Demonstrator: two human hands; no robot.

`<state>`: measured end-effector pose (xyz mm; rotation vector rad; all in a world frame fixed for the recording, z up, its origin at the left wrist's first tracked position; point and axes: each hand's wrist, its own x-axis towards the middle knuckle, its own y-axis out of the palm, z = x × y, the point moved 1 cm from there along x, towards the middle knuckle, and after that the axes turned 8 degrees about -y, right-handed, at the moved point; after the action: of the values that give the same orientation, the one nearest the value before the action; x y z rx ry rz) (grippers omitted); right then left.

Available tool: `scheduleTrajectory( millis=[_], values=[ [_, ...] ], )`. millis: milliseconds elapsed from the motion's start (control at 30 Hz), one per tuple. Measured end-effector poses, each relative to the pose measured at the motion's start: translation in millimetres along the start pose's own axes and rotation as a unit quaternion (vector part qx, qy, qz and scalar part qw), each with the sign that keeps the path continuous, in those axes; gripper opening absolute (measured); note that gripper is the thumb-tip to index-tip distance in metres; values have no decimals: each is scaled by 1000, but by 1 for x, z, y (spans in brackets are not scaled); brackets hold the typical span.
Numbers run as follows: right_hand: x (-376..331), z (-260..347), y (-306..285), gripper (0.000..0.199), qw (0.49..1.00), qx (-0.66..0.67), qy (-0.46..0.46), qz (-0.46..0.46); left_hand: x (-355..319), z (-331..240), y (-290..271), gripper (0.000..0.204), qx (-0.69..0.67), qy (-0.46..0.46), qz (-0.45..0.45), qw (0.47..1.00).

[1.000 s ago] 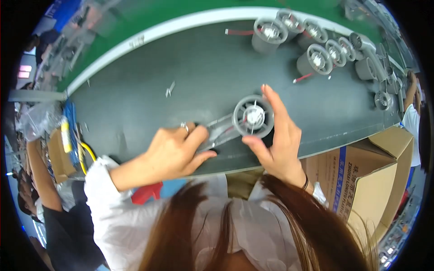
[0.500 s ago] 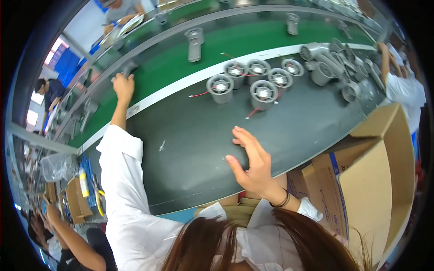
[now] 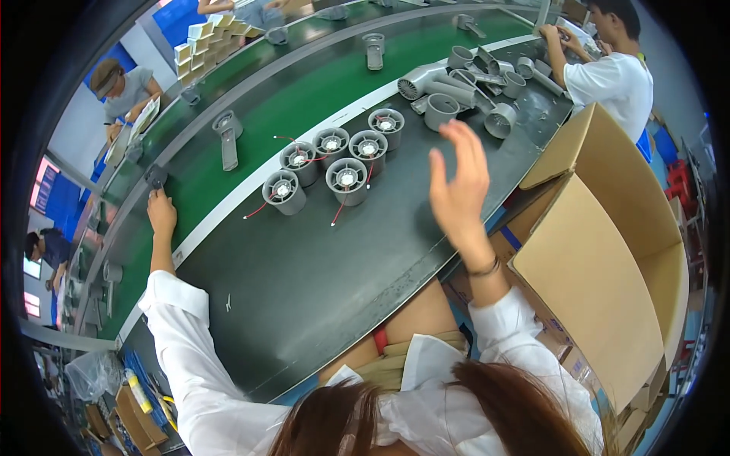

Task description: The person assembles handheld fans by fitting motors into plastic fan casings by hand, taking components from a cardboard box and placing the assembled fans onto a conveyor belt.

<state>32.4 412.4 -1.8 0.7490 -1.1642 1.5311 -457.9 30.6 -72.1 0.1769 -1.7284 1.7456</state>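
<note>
My left hand reaches out over the green conveyor belt. Its fingers are closed at the near end of a grey plastic housing; they cover the rest of that part. My right hand is raised over the near side of the dark bench, open, thumb apart from the fingers, holding nothing. Left of it stand several grey round fan housings with pale centres and thin red wires. Just past its fingertips is a grey cylindrical cup, at the edge of a heap of grey tubular parts.
More grey handled housings lie spaced along the belt. A white strip divides belt from bench. An open cardboard box stands at my right. A co-worker in white works at the far right; another person sits across the belt.
The view has turned, so the bench things appear shifted left. My left hand has moved the grey housing farther along the belt side. My right hand has risen and opened toward the heap.
</note>
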Motion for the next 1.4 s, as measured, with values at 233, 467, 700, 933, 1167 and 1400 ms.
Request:
scheduleTrajectory(
  millis=[233, 467, 700, 933, 1167, 1400],
  values=[
    [27, -86, 30, 41, 959, -211, 73, 177, -19, -28, -55, 45, -26, -55, 0, 998],
    [23, -52, 20, 23, 962, -139, 89, 218, -107, -87, -167, 19, -165, 160, -82, 970],
    [6, 43, -36, 23, 883, 395, 240, 81, -174, -168, -279, 18, -333, 286, -50, 897],
    [-5, 75, -40, 45, 665, 622, 316, 268, -193, -208, -288, 67, -626, 211, 314, 682],
    [-23, 75, 6, 42, 563, 694, 331, 303, -212, -207, -297, 41, -663, 29, 596, 451],
    [4, 57, 28, 33, 951, 185, 33, 245, -222, -184, -292, 55, -706, -154, 606, 332]
  ],
)
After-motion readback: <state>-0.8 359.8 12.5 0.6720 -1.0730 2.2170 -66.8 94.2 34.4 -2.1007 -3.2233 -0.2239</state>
